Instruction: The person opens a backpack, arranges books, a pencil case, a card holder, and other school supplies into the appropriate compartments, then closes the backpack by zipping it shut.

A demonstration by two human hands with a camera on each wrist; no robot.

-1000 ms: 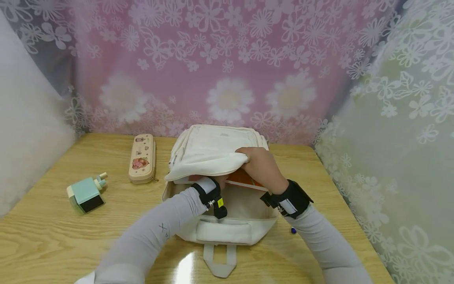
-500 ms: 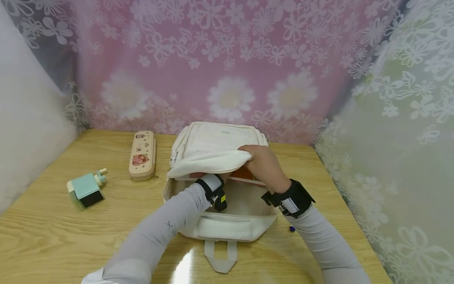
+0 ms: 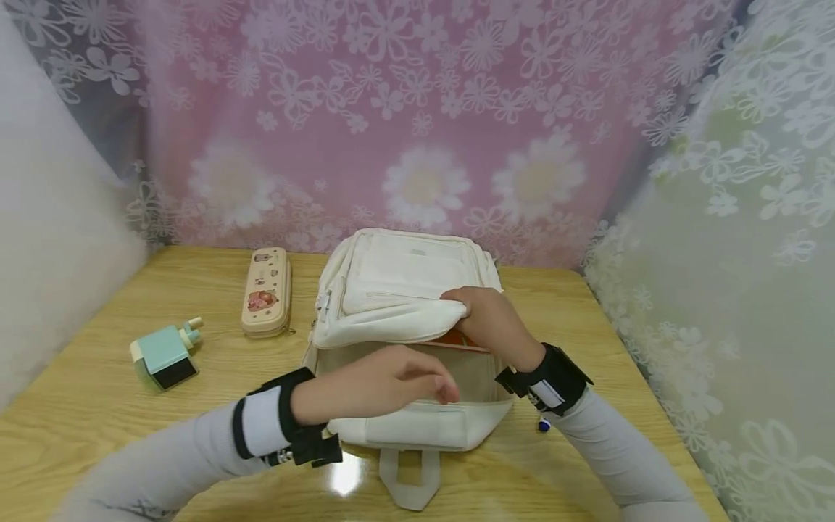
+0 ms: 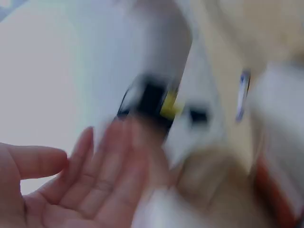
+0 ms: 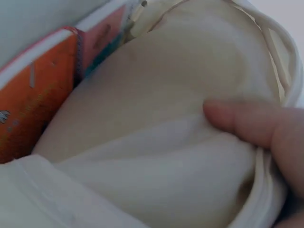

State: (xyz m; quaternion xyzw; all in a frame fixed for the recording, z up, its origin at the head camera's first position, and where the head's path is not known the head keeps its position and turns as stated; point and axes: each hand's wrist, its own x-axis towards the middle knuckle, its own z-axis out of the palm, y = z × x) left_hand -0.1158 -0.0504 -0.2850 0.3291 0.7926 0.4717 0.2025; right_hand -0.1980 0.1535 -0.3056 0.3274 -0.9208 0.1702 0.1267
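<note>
A white backpack (image 3: 417, 268) lies on the table with its main compartment unzipped. At the flap's right corner my right hand (image 3: 492, 322) grips the edge and holds it raised; in the right wrist view its thumb (image 5: 251, 121) presses on the pale lining. Inside, an orange book (image 5: 38, 90) stands beside a pink one (image 5: 102, 42). My left hand (image 3: 385, 380) is in front of the backpack's opening and holds nothing. Its fingers look relaxed and spread in the blurred left wrist view, palm (image 4: 90, 199) showing.
A cream pencil case (image 3: 267, 293) lies left of the backpack. Further left is a mint-green boxy object (image 3: 164, 355) with small knobs. A small blue-tipped item (image 3: 544, 425) lies by the right wrist. The backpack's handle (image 3: 409, 482) points toward me. Floral curtains (image 3: 417, 174) enclose the table.
My left hand has come out from under the flap, moving left and toward me, with nothing in it. The right hand still holds the flap, which sits slightly lower in view.
</note>
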